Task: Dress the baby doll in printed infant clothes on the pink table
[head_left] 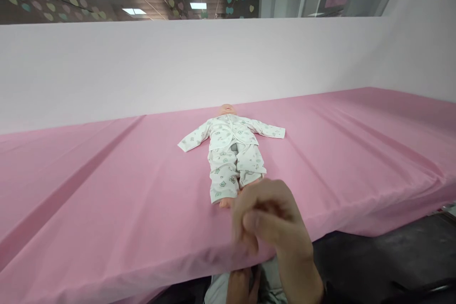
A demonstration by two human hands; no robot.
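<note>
A baby doll (233, 135) lies on its back in white printed pyjamas, arms spread and bare feet towards me. A small grey patch shows between its jacket and trousers. My right hand (265, 216) is raised in front of the doll's feet, above the near edge of the pink-covered surface. Its fingers are curled in towards the thumb, slightly blurred, with nothing seen in them. Low in my lap, under the edge, is my left hand (240, 282); its fingers are mostly hidden, so its grip cannot be made out.
A pink cloth (135, 209) with fold lines covers the wide surface and hangs over the near edge. Behind it runs a white wall (160, 66) with glass panes above. Dark floor (384, 256) shows at lower right.
</note>
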